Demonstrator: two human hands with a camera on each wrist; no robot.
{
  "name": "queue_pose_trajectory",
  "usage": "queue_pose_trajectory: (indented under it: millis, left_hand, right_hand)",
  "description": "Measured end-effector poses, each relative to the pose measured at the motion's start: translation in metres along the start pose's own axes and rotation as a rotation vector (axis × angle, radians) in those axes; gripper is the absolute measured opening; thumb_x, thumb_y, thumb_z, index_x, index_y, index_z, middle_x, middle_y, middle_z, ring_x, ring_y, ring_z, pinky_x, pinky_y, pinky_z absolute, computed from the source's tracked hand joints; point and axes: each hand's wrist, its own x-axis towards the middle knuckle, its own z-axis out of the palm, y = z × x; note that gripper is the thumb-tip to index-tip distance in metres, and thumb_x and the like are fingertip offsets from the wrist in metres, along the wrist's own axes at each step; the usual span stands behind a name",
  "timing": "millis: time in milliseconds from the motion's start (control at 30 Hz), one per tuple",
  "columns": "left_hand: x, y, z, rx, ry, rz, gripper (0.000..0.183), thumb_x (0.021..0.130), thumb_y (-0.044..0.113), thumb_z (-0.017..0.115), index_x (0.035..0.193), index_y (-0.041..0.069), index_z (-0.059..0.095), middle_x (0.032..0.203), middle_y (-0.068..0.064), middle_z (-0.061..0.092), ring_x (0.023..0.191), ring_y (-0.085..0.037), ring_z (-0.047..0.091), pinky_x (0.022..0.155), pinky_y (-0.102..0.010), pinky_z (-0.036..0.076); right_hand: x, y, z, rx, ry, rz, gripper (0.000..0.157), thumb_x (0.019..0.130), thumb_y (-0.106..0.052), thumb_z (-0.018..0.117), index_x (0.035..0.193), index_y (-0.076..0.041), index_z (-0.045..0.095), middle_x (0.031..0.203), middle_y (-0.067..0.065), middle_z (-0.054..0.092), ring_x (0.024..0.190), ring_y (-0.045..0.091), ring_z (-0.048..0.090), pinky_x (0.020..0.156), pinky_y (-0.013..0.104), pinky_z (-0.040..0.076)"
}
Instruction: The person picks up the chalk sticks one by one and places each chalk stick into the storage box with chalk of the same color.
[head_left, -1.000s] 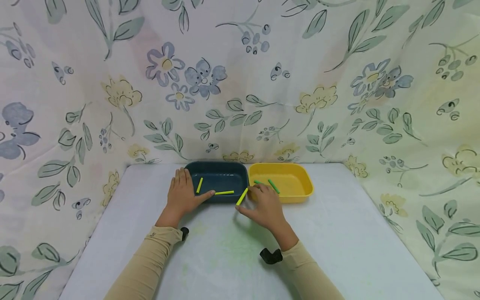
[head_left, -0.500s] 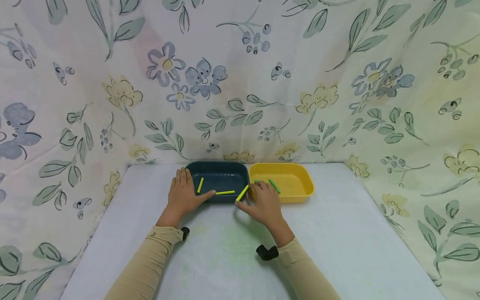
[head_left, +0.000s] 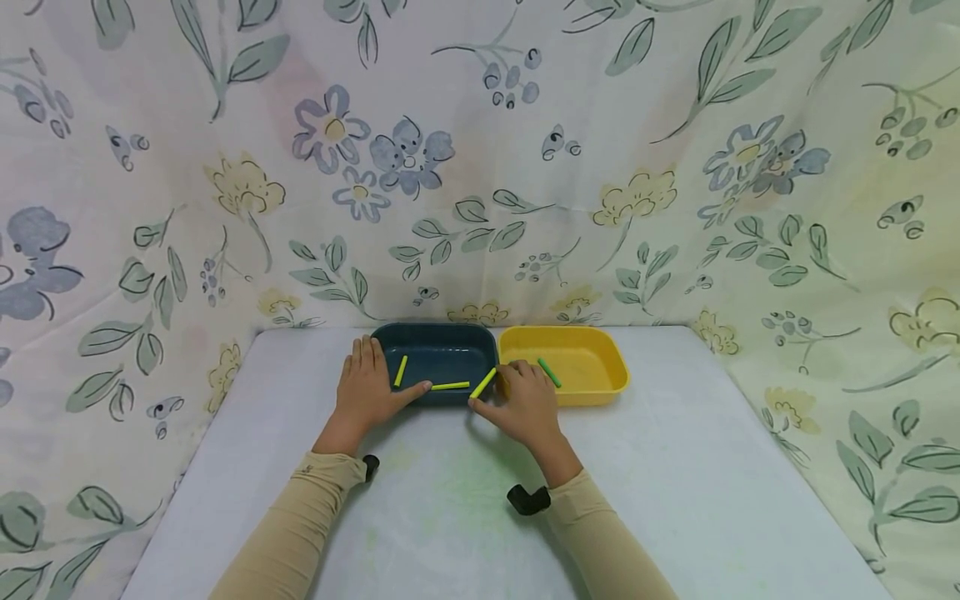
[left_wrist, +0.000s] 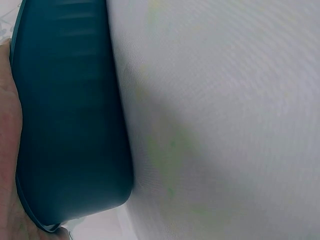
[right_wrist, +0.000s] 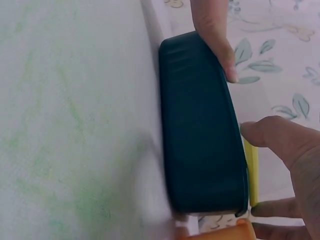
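Observation:
My right hand [head_left: 530, 404] pinches a yellow chalk stick [head_left: 483, 382] between thumb and fingertips, tilted over the front right corner of the dark blue tray [head_left: 446, 357]. In the right wrist view that chalk [right_wrist: 252, 172] shows just beyond the tray rim. My left hand [head_left: 363, 387] rests on the blue tray's left end, fingers straight, thumb over the front rim. Inside lie an upright-lying yellow chalk [head_left: 401, 371] and a crosswise yellow chalk [head_left: 450, 386] by the thumb. A green chalk [head_left: 550, 372] lies in the yellow tray [head_left: 600, 367], partly behind my right hand.
Both trays stand side by side at the back of a white cloth-covered table [head_left: 660, 483]. Faint green and yellow smudges [head_left: 472, 483] mark the cloth. A floral curtain [head_left: 480, 167] hangs right behind the trays and along the sides.
My right hand has moved slightly up and left with the yellow chalk, bringing it further over the blue tray's corner. A second green chalk is now mostly hidden. My left hand stays put.

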Motion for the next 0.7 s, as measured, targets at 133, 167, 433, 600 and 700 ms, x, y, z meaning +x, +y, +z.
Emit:
queue_pose_trajectory:
  millis: [133, 167, 433, 600, 700]
  left_hand:
    - [0.0001, -0.0007, 0.0008, -0.002, -0.002, -0.001, 0.14, 0.085, 0.091, 0.053, 0.166, -0.01, 0.002, 0.175, -0.034, 0.001, 0.164, -0.049, 0.0, 0.133, -0.064, 0.008]
    - [0.0002, -0.001, 0.0008, -0.003, -0.002, 0.0, 0.139, 0.085, 0.091, 0.053, 0.166, -0.01, 0.003, 0.175, -0.034, 0.001, 0.164, -0.049, 0.0, 0.133, -0.064, 0.008]
    - [0.0006, -0.0017, 0.0017, -0.003, 0.003, 0.002, 0.14, 0.085, 0.091, 0.054, 0.166, -0.011, 0.003, 0.174, -0.034, 0.002, 0.164, -0.049, 0.001, 0.133, -0.064, 0.008]
    - [-0.0001, -0.0011, 0.0008, 0.0, 0.01, 0.004, 0.139, 0.085, 0.091, 0.054, 0.166, -0.011, 0.005, 0.174, -0.034, 0.003, 0.164, -0.049, 0.001, 0.133, -0.064, 0.009]
    - [-0.0007, -0.0005, 0.0, -0.004, 0.009, 0.006, 0.139, 0.085, 0.09, 0.055, 0.166, -0.011, 0.006, 0.174, -0.034, 0.004, 0.164, -0.049, 0.002, 0.133, -0.064, 0.009]
  right_hand:
    - [0.0014, -0.0021, 0.0007, 0.01, 0.009, 0.004, 0.08, 0.08, -0.073, 0.08, 0.133, -0.013, 0.073, 0.139, 0.012, 0.066, 0.13, 0.037, 0.059, 0.12, 0.059, 0.042]
    - [0.0018, -0.0026, 0.0011, 0.014, 0.012, 0.004, 0.08, 0.08, -0.072, 0.081, 0.133, -0.013, 0.073, 0.139, 0.012, 0.066, 0.13, 0.037, 0.059, 0.119, 0.059, 0.042]
    - [0.0046, -0.0033, 0.0043, 0.008, 0.019, 0.011, 0.082, 0.081, -0.076, 0.077, 0.134, -0.014, 0.072, 0.138, 0.011, 0.066, 0.129, 0.035, 0.059, 0.118, 0.057, 0.044]
    - [0.0066, -0.0045, 0.0045, 0.001, 0.009, 0.026, 0.083, 0.082, -0.077, 0.075, 0.135, -0.013, 0.071, 0.137, 0.011, 0.066, 0.127, 0.035, 0.059, 0.117, 0.056, 0.044]
    - [0.0077, -0.0051, 0.0055, -0.012, 0.013, 0.031, 0.083, 0.082, -0.078, 0.074, 0.134, -0.013, 0.072, 0.135, 0.01, 0.066, 0.125, 0.034, 0.06, 0.116, 0.055, 0.045]
